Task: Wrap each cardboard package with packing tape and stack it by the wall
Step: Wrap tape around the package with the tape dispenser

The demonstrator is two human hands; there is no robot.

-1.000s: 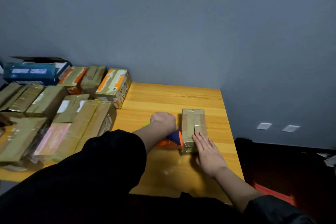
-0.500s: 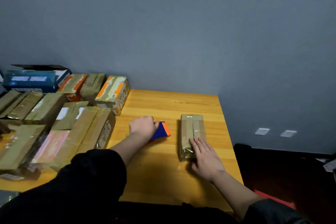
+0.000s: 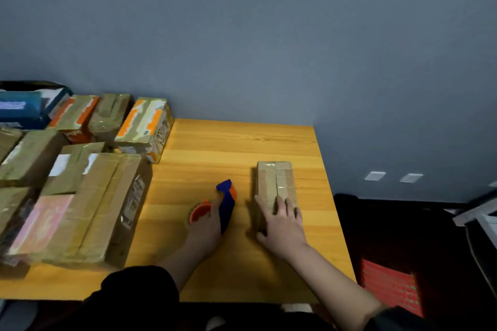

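Observation:
A small cardboard package (image 3: 274, 177), wrapped in shiny tape, lies flat on the right part of the wooden table (image 3: 228, 142). My right hand (image 3: 282, 226) rests on its near end, fingers straight on top and thumb down the left side. A blue and orange tape dispenser (image 3: 227, 199) lies on the table just left of the package, apart from it. My left hand (image 3: 207, 226) grips the dispenser from the near side, covering part of its orange roll.
Several taped packages (image 3: 102, 196) crowd the table's left half. Against the grey wall stand an orange-printed box (image 3: 145, 126) and a blue box (image 3: 21, 107). The table's right edge drops to a dark floor with a red object (image 3: 390, 285).
My left hand has pulled the tape dispenser away from the package's left side and set it down on the table. My right hand has stayed on the package.

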